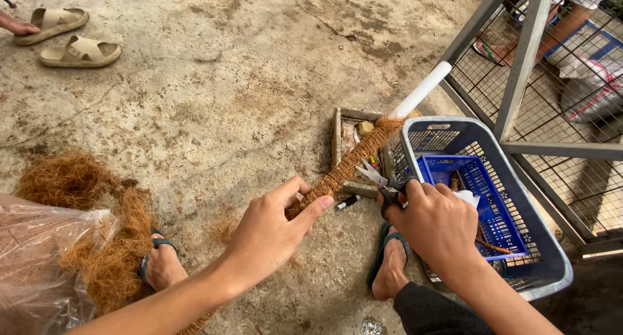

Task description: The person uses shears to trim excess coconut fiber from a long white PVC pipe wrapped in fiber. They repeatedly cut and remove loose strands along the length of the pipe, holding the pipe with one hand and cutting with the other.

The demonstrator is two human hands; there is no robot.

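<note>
A white pipe [423, 88] wrapped in brown coconut fibre [354, 160] runs diagonally from upper right toward me. My left hand [276, 231] grips the fibre-wrapped part of the pole near its lower end. My right hand [435, 221] holds a pair of scissors [379, 179] with dark handles, the blades pointing up left and nearly touching the wrapped pole. My feet in green flip-flops [383, 250] rest on the concrete floor below both hands.
A blue-grey plastic basket [551, 257] with a smaller blue basket [483, 186] inside stands at the right. A metal mesh frame [519, 82] rises behind it. Loose coconut fibre [110, 244] and a clear plastic bag [39, 257] lie at left. Beige sandals [71, 36] and someone's foot lie far left.
</note>
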